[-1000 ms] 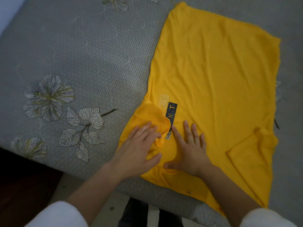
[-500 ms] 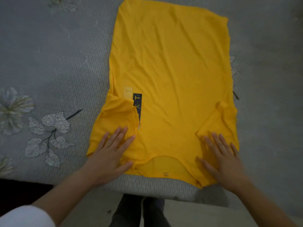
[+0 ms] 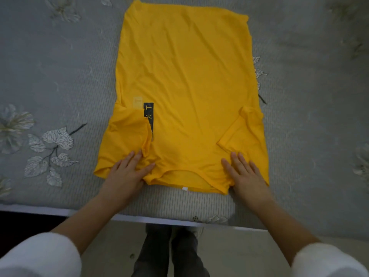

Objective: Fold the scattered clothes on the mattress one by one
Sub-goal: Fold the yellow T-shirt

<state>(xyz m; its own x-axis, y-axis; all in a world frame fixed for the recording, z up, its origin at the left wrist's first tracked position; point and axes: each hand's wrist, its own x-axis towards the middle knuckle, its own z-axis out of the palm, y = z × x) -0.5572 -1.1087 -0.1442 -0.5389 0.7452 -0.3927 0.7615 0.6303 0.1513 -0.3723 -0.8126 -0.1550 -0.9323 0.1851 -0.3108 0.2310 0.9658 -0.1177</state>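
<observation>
A yellow T-shirt [image 3: 185,76] lies flat on the grey mattress [image 3: 60,76], collar toward me and hem at the far end. Both short sleeves are folded inward over the body. A dark label strip with letters shows beside the left sleeve. My left hand [image 3: 127,172] rests flat on the shirt's left shoulder, fingers straight and spread, near the collar opening. My right hand [image 3: 245,174] presses flat on the right shoulder, just below the folded right sleeve. Neither hand grips the cloth.
The mattress has a flower and leaf print [image 3: 50,150] at the left. Its near edge [image 3: 159,218] runs across the lower part of the view. Below it are the pale floor and my legs in dark trousers [image 3: 169,250].
My right hand moved from the shirt's middle out to the right shoulder. My left hand slid down to the left shoulder. The view has swung so the shirt lies centred.
</observation>
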